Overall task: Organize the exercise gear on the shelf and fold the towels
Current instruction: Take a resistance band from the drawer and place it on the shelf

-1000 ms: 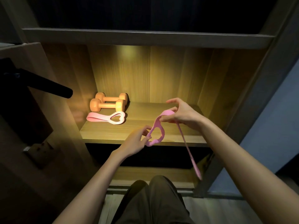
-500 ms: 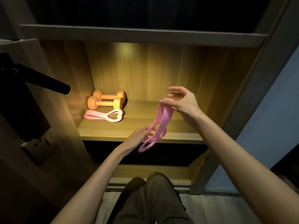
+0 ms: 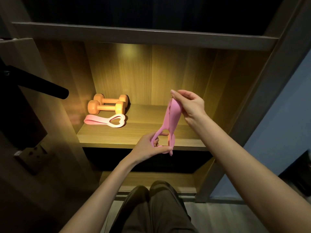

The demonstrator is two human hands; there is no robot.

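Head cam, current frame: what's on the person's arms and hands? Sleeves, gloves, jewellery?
Left hand and right hand are bare: no gloves, rings, watch or wristband visible. Left forearm and right forearm are uncovered up to the frame edge; no sleeve shows. Only clothing in view: dark olive-brown trousers at the bottom.

Two dumbbells [image 3: 107,105] lie at the shelf's [image 3: 134,132] back left, a folded band [image 3: 106,121] just before them, another band [image 3: 170,121] held between both hands at right.

Dim room, warm overhead glow on shelf [image 3: 134,132], wide-angle edge distortion
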